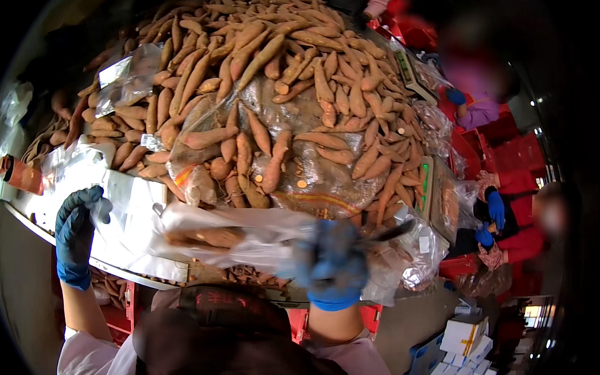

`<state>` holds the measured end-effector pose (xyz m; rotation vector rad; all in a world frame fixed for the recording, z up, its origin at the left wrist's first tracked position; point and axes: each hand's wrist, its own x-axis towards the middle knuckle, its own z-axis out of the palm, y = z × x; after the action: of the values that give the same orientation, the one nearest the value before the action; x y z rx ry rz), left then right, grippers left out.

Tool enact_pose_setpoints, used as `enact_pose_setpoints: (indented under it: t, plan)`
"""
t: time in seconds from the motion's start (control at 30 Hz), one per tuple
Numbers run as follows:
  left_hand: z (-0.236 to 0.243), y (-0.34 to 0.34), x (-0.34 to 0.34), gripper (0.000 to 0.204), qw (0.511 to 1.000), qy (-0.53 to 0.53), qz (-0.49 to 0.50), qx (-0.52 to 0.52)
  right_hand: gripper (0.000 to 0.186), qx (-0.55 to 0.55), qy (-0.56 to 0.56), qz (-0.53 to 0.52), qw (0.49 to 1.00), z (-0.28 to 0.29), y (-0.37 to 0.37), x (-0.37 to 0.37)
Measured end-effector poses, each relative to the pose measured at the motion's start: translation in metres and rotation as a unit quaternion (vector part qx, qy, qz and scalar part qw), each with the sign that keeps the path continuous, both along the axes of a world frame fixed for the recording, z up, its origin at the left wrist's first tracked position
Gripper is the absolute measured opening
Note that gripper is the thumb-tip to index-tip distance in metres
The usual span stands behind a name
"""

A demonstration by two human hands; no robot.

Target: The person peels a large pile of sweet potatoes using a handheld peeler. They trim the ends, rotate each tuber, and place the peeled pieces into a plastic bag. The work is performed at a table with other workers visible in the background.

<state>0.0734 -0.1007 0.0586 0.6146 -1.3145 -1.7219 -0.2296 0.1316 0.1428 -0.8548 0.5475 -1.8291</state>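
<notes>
At five o'clock on my remote view, the right hand [333, 267] appears blurred in its blue glove, its grip closed on one end of a clear plastic bag [270, 235]. A dark, thin tool [394, 232] juts from beside it toward two o'clock. The bag stretches to eight o'clock over the near side of the table [204, 274], brown sweet potatoes [209, 237] inside. Between eight and nine, the left hand [74, 233] curls its gloved fingers beside translucent film; I cannot tell whether its grip pinches anything. Beyond, I see a plastic sack [321, 171] spread mid-table, a heap of loose roots [253, 52] rising to twelve o'clock and a scale [427, 187] at three. Farther out at three, a co-worker's blue-gloved hand [496, 208] shows.
</notes>
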Motion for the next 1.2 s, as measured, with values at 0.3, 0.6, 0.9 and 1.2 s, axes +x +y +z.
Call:
enact_pose_setpoints:
  t: [0.3,0.6,0.9,1.2]
  plan:
    - [-0.023,0.033,-0.027,0.038,0.984,-0.070,-0.146,0.076,0.016,0.089,0.106,-0.556,0.820,0.054,0.128,-0.087]
    - [-0.039,0.057,-0.067,0.030,0.954,-0.150,-0.239,0.101,0.023,0.413,0.274,-0.568,0.657,-0.062,0.178,-0.129]
    - [-0.069,0.070,-0.052,0.029,0.935,-0.169,-0.287,0.124,0.030,0.432,0.325,-0.575,0.614,-0.078,0.169,-0.071]
    - [-0.101,0.055,-0.039,0.025,0.910,-0.214,-0.331,-0.127,0.041,0.454,0.326,-0.544,0.626,-0.089,0.132,-0.031]
